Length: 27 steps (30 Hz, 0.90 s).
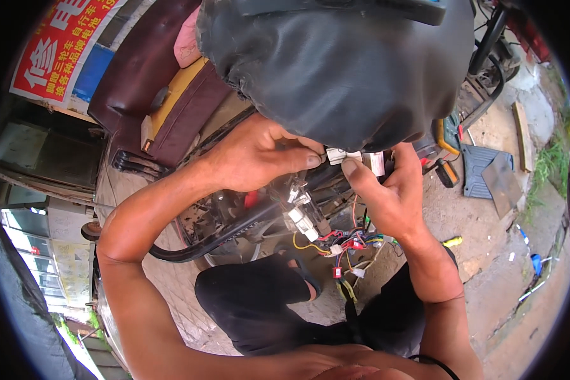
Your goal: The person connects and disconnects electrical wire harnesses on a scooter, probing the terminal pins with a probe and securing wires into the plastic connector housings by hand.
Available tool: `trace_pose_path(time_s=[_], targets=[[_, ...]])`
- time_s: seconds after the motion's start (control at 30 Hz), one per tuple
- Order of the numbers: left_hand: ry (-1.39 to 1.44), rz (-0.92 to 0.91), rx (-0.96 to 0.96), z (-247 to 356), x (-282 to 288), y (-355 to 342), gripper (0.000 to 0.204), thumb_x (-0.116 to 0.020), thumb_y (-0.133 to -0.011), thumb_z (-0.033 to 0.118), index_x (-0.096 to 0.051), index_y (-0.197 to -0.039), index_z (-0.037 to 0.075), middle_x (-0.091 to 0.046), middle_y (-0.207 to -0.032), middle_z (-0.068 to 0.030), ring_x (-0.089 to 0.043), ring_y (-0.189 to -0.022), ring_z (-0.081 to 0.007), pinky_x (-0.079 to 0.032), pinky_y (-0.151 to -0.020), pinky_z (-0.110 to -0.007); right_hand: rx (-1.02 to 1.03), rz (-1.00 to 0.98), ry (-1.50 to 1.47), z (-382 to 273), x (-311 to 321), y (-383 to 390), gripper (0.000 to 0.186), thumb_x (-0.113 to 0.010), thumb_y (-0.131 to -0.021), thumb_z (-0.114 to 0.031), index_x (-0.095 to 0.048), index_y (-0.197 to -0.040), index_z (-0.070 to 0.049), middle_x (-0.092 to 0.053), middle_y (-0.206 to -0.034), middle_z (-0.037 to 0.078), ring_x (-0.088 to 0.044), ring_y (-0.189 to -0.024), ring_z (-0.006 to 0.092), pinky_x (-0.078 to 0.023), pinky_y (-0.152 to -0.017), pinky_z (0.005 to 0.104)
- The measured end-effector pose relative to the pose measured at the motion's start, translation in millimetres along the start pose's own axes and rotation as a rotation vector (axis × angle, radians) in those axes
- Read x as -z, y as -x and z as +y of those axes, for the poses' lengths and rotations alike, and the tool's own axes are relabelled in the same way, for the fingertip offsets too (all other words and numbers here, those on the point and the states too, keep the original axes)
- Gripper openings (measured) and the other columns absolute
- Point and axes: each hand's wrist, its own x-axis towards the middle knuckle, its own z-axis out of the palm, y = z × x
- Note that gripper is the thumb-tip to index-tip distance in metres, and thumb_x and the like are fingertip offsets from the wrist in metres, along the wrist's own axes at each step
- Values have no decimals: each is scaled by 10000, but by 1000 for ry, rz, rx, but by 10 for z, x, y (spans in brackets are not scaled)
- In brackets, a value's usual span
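Head view: right hand (392, 196) grips a white connector (336, 155) by the near edge of the black padded cover (342, 69), thumb pressed on. Left hand (253, 155), left of it: thumb and forefinger nearly together; contents cannot be told.

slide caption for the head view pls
Left hand and right hand at a white connector beside a black cover, coloured wires nearby.

Open-air repair spot, sort of makeshift workshop for small vehicles. Signs: bare black tube frame (218, 239), tangle of coloured wires (354, 242), yellow-edged meter (448, 134) close by, wood strip (522, 136) lying on rough, dusty ground (487, 285). Grass (546, 177) along edge; daylight. Worn maroon sofa (123, 69), red printed banner (60, 54) at left.
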Motion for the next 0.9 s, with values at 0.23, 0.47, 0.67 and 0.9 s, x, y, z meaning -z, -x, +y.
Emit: trace_pose_path(time_s=[0.23, 0.47, 0.67, 0.9], targets=[[-224, 75, -148, 25, -40, -24, 211, -682, -921, 70, -692, -1124, 15, -750, -967, -86, -693, -899, -137, -541, -811, -305, 135, -112, 27, 172, 172, -86, 259, -748, -874, -121, -664, -1094, -12, -652, -836, 24, -533, -721, 83, -442, -654, 251], [-509, 158, -505, -49, -23, -86, 215, -658, -907, 100, -689, -1110, 38, -713, -1027, -170, -681, -961, -371, -523, -863, -413, 142, -161, 193, 212, 254, -120, 246, -787, -849, -149, -695, -1032, -13, -710, -887, 110, -668, -785, 211, -511, -722, 332], [-579, 185, -459, -109, -76, -104, 215, -656, -907, 130, -697, -1107, 65, -700, -1090, -182, -648, -1037, -414, -511, -891, -461, 199, -252, 278, 309, 376, -148, 219, -795, -833, -125, -715, -1007, -18, -719, -897, 104, -690, -806, 225, -522, -725, 334], [-551, 175, -473, -111, -68, -104, 214, -654, -901, 122, -700, -1103, 67, -704, -1045, -189, -664, -972, -409, -534, -837, -451, 180, -303, 214, 151, 273, -202, 177, -786, -835, -76, -726, -988, -10, -719, -847, 85, -683, -776, 206, -526, -710, 319]])
